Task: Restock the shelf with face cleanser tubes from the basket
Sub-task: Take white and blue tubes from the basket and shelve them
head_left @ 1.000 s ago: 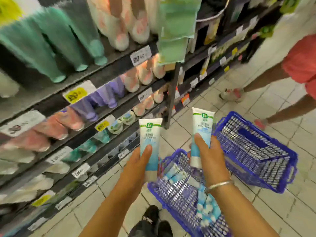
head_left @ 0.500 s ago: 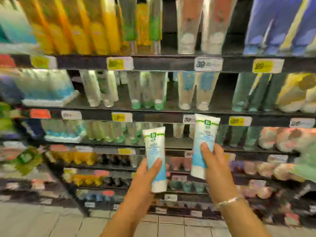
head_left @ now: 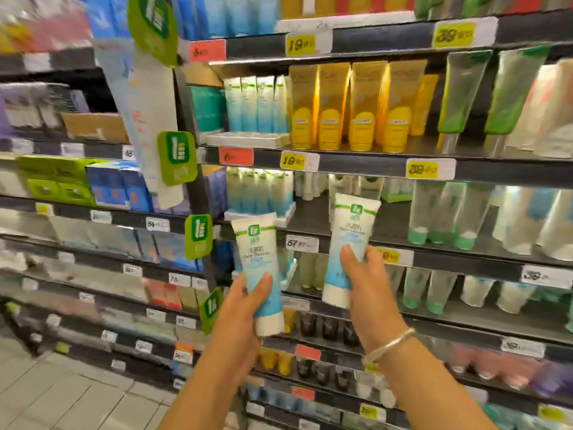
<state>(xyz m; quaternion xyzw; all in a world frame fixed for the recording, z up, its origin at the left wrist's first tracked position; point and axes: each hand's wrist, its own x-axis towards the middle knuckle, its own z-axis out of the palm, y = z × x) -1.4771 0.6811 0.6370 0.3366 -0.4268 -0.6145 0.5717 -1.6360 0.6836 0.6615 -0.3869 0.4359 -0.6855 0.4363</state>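
both tubes have risen toward the matching row of tubes (head_left: 259, 193) on the shelf; the left hand (head_left: 245, 302) grips one tube (head_left: 259, 271), the right hand (head_left: 369, 280) another tube (head_left: 347, 243), low near their caps; light, soft-bodied, likely squashable

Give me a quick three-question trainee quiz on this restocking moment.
1. True or false: the left hand and the right hand each hold a cleanser tube.
2. Which way do the caps of the left tube and the right tube point? A) up B) down C) sideways
3. Fill in: matching blue-and-white tubes stand in a white tray beside the ____ tubes.

Key: 1 true; 2 B; 3 yellow.
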